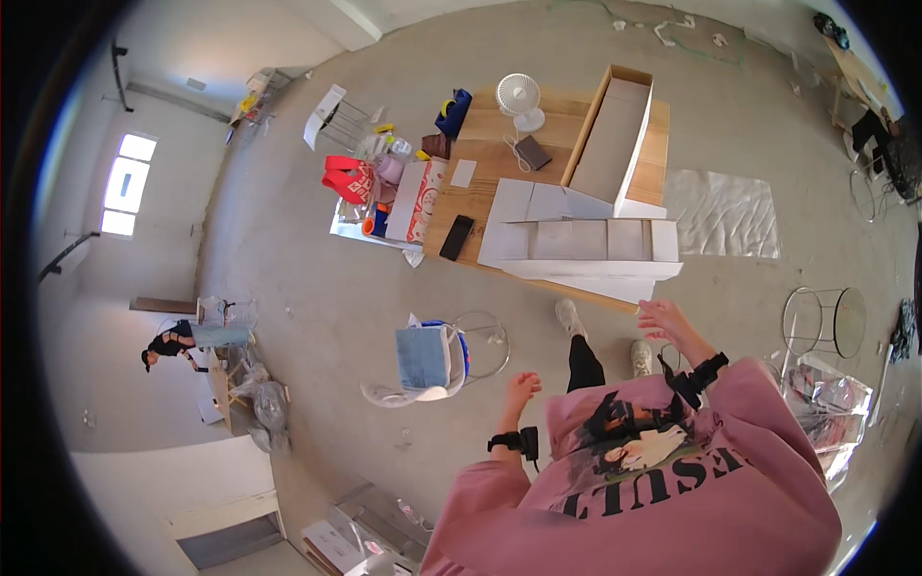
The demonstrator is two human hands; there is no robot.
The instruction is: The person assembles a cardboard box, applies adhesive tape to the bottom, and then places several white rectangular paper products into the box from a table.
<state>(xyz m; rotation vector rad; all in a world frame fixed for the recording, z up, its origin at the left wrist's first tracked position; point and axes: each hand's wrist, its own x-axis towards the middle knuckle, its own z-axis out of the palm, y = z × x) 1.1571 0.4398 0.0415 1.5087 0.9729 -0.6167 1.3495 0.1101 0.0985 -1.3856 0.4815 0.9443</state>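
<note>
My left hand (523,386) is in the air left of my body, fingers loosely bent, touching nothing. Out in front of me, my right hand (665,324) has its fingers apart and holds nothing. It is nearest to the table's front corner and a long, shallow white cardboard box (600,268), open at the top with grey-white inner walls. Behind that box lies a second long open box (615,134), brown along its outer side and pale inside. White cardboard flaps (509,216) spread between the boxes and the wooden table (490,134).
On the table are a white fan (519,94), a black phone (457,238) and a dark grey box-shaped device (532,154). A chair with a blue cloth (423,358) stands to my left. Plastic sheeting (725,213) and a round stool (849,323) are to the right. Another person (182,338) stands far left.
</note>
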